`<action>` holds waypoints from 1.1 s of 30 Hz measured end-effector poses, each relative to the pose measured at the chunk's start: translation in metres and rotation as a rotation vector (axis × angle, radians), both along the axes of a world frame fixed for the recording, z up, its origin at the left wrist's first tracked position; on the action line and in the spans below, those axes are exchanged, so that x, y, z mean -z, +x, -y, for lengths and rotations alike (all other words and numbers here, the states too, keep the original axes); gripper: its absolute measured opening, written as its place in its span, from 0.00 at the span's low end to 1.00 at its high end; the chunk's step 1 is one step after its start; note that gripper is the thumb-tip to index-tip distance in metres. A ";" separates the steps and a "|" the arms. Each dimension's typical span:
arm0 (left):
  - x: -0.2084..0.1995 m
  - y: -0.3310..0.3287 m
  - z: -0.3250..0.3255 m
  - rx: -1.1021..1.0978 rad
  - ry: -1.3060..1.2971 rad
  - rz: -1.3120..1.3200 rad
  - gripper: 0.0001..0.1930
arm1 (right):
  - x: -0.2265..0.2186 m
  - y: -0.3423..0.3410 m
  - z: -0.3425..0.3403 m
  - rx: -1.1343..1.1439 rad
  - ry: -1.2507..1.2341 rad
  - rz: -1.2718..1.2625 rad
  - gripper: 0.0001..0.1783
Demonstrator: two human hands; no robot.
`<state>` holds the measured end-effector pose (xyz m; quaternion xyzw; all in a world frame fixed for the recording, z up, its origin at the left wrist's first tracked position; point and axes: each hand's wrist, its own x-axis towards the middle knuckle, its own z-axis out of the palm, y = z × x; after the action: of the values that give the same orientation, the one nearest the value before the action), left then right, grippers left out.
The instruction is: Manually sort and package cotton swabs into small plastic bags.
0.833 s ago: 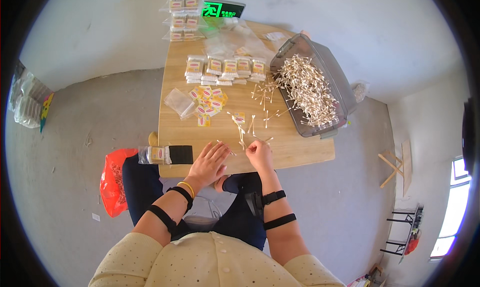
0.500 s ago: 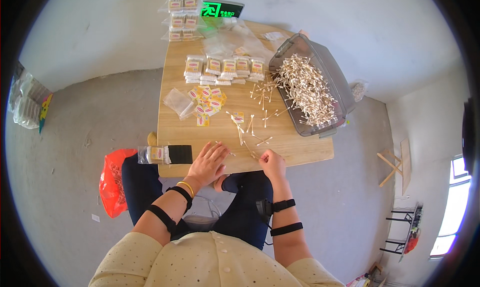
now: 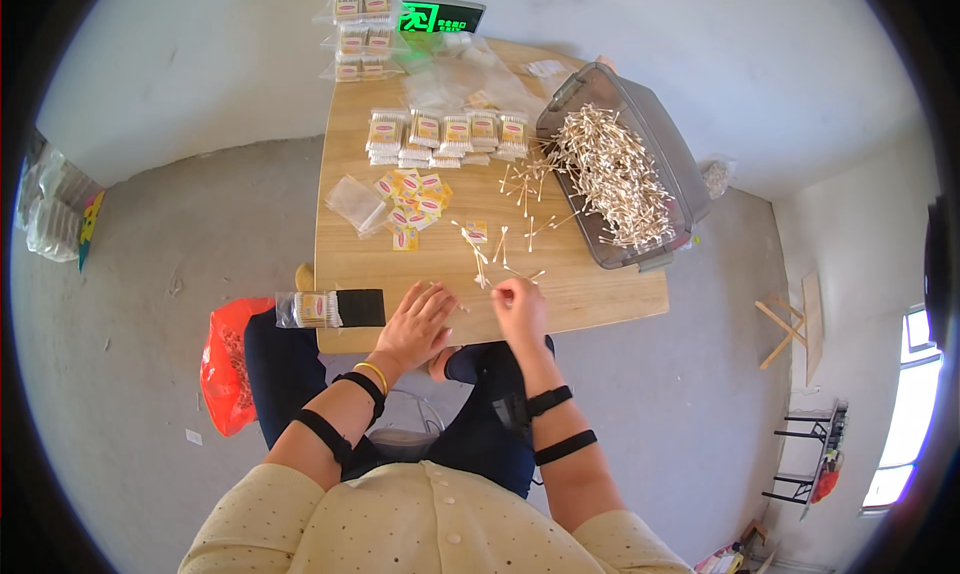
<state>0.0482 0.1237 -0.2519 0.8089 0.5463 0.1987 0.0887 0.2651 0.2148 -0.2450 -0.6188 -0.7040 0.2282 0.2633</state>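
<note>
My left hand (image 3: 418,326) lies palm down at the table's near edge, fingers stretched out; white swab tips show at its fingertips, and what is under the palm is hidden. Just right of it, my right hand (image 3: 522,316) is closed in a pinch on a cotton swab, mostly hidden by the fingers. Loose cotton swabs (image 3: 481,261) lie scattered beyond both hands. A small yellow and white card (image 3: 476,233) sits among them. To the left is a pile of similar cards (image 3: 415,202) beside clear plastic bags (image 3: 356,205).
A grey bin (image 3: 690,189) heaped with cotton swabs (image 3: 610,179) tilts at the table's right. Packed swab packets (image 3: 456,134) stand in stacks farther back, before clear plastic sheets (image 3: 470,79). One packet (image 3: 318,309) rests in a black holder at the left edge. A red bag (image 3: 228,364) is below.
My right hand has moved left and slightly away from me, closer to my left hand. The swab at its fingers no longer shows on the tabletop. My left hand has stayed put.
</note>
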 end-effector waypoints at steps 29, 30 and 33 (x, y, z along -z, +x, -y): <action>0.001 0.002 -0.003 -0.043 0.009 -0.024 0.38 | 0.001 -0.082 -0.040 -0.114 0.070 0.107 0.15; 0.002 0.002 -0.003 -0.045 0.008 -0.026 0.38 | 0.003 -0.087 -0.040 -0.121 0.070 0.115 0.14; 0.002 0.002 -0.003 -0.049 0.000 -0.018 0.37 | 0.006 -0.093 -0.041 -0.146 0.105 0.141 0.11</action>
<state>0.0503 0.1265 -0.2537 0.7970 0.5668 0.1933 0.0789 0.1717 0.2554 -0.2510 -0.5658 -0.7749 0.1653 0.2281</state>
